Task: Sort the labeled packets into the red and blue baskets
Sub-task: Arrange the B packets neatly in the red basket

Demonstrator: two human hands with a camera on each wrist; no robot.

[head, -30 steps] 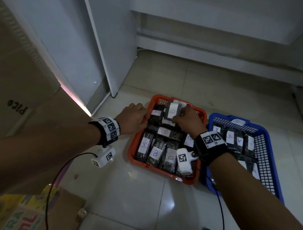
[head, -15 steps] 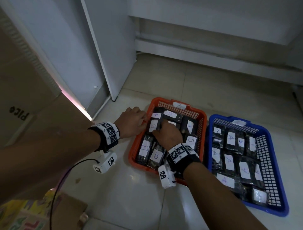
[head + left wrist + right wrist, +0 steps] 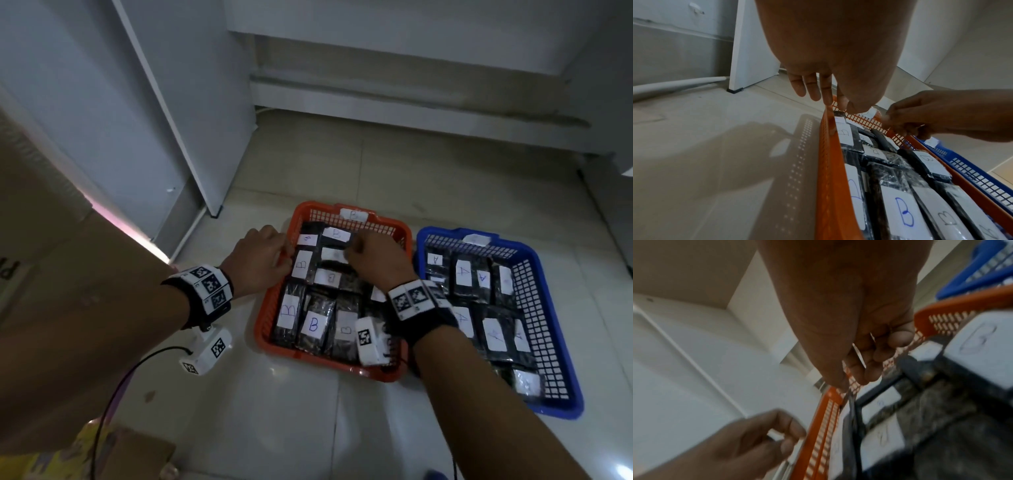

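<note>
The red basket (image 3: 318,358) sits on the tiled floor, packed with dark packets labeled B (image 3: 313,325). To its right, the blue basket (image 3: 534,308) holds packets labeled A (image 3: 462,274). My left hand (image 3: 263,260) grips the red basket's left rim (image 3: 826,162), fingers outside and thumb inside (image 3: 826,91). My right hand (image 3: 370,260) hovers over the far packets in the red basket. Its fingers are curled (image 3: 863,366) and I see nothing between them, though the right wrist view is blurred.
A large cardboard box (image 3: 51,274) stands close on the left. A white cabinet panel (image 3: 191,102) and a low ledge (image 3: 411,102) close off the back. A cardboard flap (image 3: 137,452) lies at the bottom left.
One second ago my right hand held a B packet above the red basket. It set it down among the others and now sits over the far rows without it. My left hand stayed on the rim.
</note>
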